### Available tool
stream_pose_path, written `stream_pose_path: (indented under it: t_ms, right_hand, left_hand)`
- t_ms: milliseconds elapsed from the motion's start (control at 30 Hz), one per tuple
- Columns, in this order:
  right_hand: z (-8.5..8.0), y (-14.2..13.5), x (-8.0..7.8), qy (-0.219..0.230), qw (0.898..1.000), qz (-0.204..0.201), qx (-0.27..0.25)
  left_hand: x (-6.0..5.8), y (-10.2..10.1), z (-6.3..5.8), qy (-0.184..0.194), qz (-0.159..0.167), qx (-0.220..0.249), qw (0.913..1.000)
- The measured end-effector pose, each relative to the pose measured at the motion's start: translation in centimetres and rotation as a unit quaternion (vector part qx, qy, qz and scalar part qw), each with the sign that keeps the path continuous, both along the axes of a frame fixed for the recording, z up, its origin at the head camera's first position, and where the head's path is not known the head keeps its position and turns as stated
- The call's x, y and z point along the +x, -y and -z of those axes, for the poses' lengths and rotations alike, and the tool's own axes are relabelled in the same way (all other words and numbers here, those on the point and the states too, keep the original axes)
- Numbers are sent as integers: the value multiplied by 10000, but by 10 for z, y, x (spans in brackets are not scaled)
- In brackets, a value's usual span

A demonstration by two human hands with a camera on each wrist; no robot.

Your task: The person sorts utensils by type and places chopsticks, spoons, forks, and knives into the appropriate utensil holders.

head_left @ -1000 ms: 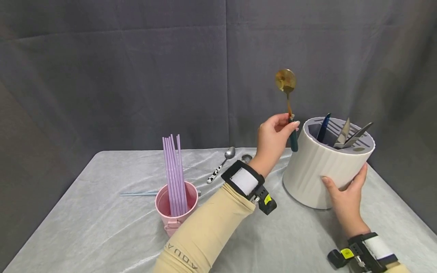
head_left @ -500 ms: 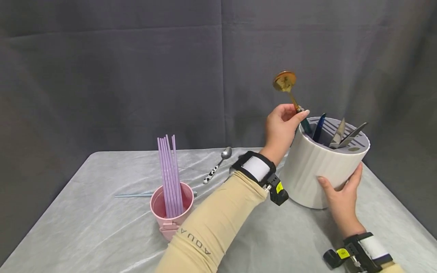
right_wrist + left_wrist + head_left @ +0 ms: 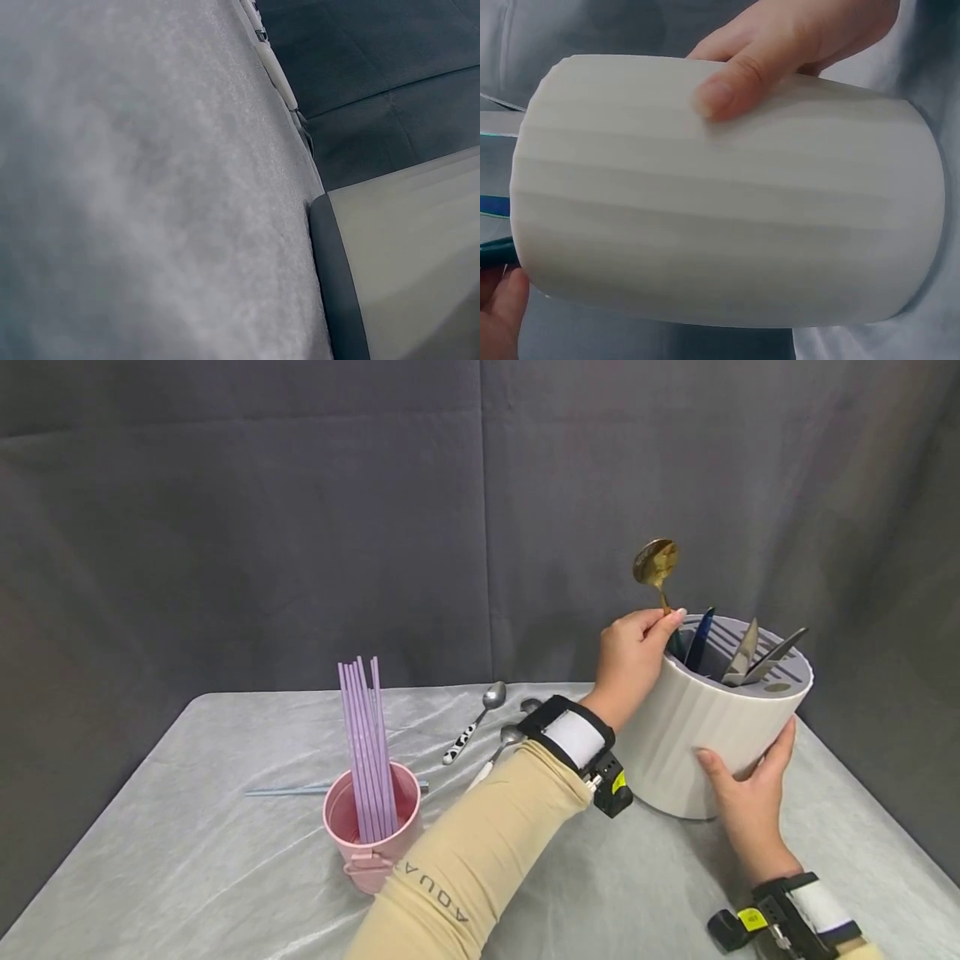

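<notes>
Gold bowl up, a spoon [image 3: 657, 562] with a dark green handle is pinched by my left hand [image 3: 632, 647] at the upper left rim of the white knife holder [image 3: 693, 739]. Its handle's lower part is inside the holder's opening, partly hidden by the fingers. My right hand [image 3: 756, 802] grips the lower right side of the holder, thumb in front. A blue-bladed knife [image 3: 700, 641] and silver knives [image 3: 742, 653] stick out of the slotted top. In the left wrist view, the green handle [image 3: 496, 253] shows beside my left fingertips.
To the left stands a pink bucket [image 3: 410, 793] with several purple chopsticks [image 3: 366, 752]. A pale blue stick [image 3: 288, 792] lies behind it. Spoons, one with a black-and-white handle [image 3: 459, 745], lie on the grey cloth, partly behind my left arm.
My left hand has moved right to the holder's rim, and the spoon's handle has gone down into the opening. The right hand keeps its grip on the holder.
</notes>
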State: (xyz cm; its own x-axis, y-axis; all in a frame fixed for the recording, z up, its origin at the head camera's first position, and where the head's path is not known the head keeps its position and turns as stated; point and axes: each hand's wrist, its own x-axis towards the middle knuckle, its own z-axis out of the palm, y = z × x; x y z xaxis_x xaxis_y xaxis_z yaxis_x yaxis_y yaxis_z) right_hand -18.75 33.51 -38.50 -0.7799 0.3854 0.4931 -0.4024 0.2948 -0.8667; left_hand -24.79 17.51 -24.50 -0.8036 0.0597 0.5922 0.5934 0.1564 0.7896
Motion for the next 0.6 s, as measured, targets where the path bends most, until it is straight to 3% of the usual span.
stream_pose_path:
  t_ms: [100,300,400,600]
  right_hand:
    - [-1,0,0,58,10000,-18,5]
    - [-1,1,1,17,10000,-31,-18]
    - [0,2,0,-148,9999,-33,-20]
    - [-2,5,1,-211,9998,-6,-22]
  left_hand:
    - [1,-2,-1,-18,-136,37,9999]
    - [1,-6,-1,163,-28,402,9991]
    - [1,-6,-1,89,-10,318,9995]
    - [4,-4,-1,140,-351,-69,9993]
